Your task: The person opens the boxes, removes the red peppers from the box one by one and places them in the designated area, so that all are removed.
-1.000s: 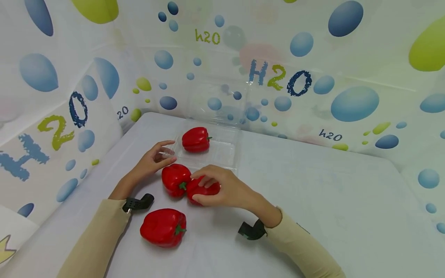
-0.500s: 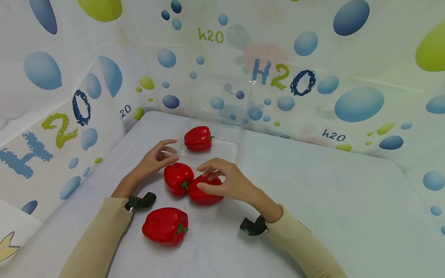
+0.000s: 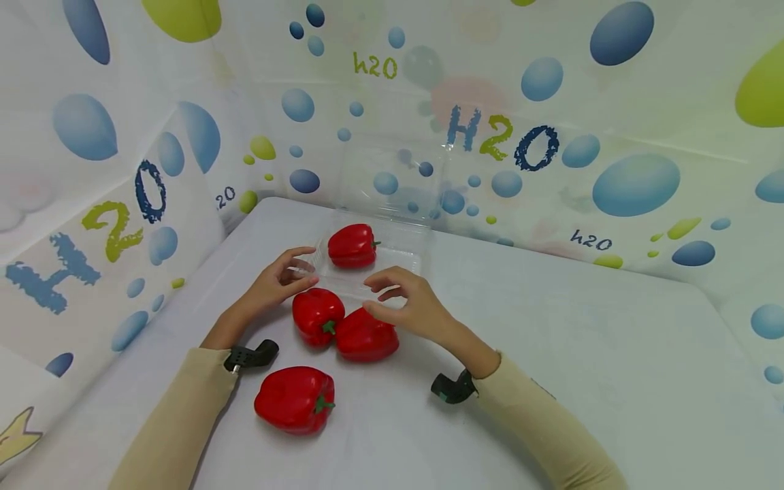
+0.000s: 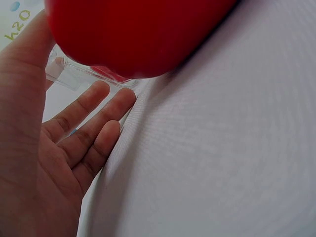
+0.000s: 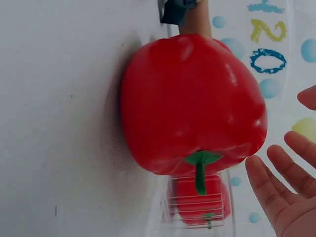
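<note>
In the head view, a red bell pepper [image 3: 352, 246] lies in the left part of a clear plastic clamshell container [image 3: 401, 261], its lid raised. Two more peppers touch each other before it: a left pepper [image 3: 318, 317] and a right pepper [image 3: 366, 335]. A further near pepper [image 3: 295, 400] lies closer to me. My left hand [image 3: 277, 280] is at the container's front left corner, fingers loosely extended; contact is unclear. My right hand [image 3: 412, 304] hovers over the right pepper's far side, fingers loosely bent and holding nothing. The right wrist view shows its spread fingers [image 5: 281, 182] beside a large pepper [image 5: 192, 103].
A white cloth covers the table [image 3: 551, 354]. Printed curtains [image 3: 490, 82] close off the back and left sides. The raised lid [image 3: 392, 177] leans near the back curtain. Each wrist wears a black camera, such as the right camera [image 3: 453, 388].
My right hand has drawn off the right pepper and moved right and away from me, towards the container's front edge. My left hand keeps its place. The peppers lie still while the view shifts slightly.
</note>
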`<state>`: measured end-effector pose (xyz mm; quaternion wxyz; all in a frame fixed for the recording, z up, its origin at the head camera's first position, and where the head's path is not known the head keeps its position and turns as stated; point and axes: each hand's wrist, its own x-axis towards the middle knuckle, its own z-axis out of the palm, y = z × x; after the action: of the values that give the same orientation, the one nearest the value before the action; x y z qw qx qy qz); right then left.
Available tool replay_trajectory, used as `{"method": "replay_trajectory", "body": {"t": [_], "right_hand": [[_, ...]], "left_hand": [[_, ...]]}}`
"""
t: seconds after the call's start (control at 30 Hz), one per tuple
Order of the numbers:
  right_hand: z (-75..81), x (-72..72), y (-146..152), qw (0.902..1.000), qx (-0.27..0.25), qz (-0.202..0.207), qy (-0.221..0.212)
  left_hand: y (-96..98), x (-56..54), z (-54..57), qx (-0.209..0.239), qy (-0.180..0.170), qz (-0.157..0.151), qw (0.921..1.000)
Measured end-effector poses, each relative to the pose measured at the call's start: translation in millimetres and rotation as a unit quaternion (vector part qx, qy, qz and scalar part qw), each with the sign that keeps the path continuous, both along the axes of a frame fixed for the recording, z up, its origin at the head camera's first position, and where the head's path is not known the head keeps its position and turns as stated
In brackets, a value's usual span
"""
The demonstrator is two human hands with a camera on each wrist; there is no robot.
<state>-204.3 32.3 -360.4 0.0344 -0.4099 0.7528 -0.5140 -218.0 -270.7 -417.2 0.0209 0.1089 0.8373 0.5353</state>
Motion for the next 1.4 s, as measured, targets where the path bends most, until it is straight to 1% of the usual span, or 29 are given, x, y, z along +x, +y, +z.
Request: {"method": "replay_trajectory", "body": {"t": [0.23,0.37,0.53,0.77,0.97,1.1,1.3,1.4], "right_hand": [[-7.8,-11.0,-1,0.9999,-0.008,0.008,-0.008],[-9.8,-17.1,-1,0.9998,-0.008,0.003,-0.019],[-9.6,-24.1,-1,0.9995,-0.003,-0.014,-0.027],[-11.8,-33.7,0,0.9980,0.025,-0.043,-0.040],[-13.1,-43.3,-1,0.9973,0.026,-0.055,-0.041],[-12.6,-50.1,-4,0.9963,0.029,-0.062,-0.052],[-11.3,-58.2,-7,0.9947,0.029,-0.075,-0.064],[-12.3,-62.1,-9,0.9940,0.028,-0.080,-0.069]], "left_hand": [[1.0,0.0,0.8,0.001,0.000,0.000,1.0000],[0.7,-0.7,0.3,-0.004,0.001,0.002,1.0000],[0.8,-1.7,-0.2,-0.012,0.003,0.006,0.9999],[0.7,-2.9,-1.2,-0.014,0.005,0.007,0.9999],[-0.9,-2.6,-3.1,-0.014,0.009,0.008,0.9998],[-2.2,-1.6,-4.2,-0.010,0.012,0.010,0.9998],[-1.3,-2.5,-3.0,-0.001,0.001,0.002,1.0000],[-0.6,-2.5,-0.8,-0.002,-0.003,0.005,1.0000]]}}
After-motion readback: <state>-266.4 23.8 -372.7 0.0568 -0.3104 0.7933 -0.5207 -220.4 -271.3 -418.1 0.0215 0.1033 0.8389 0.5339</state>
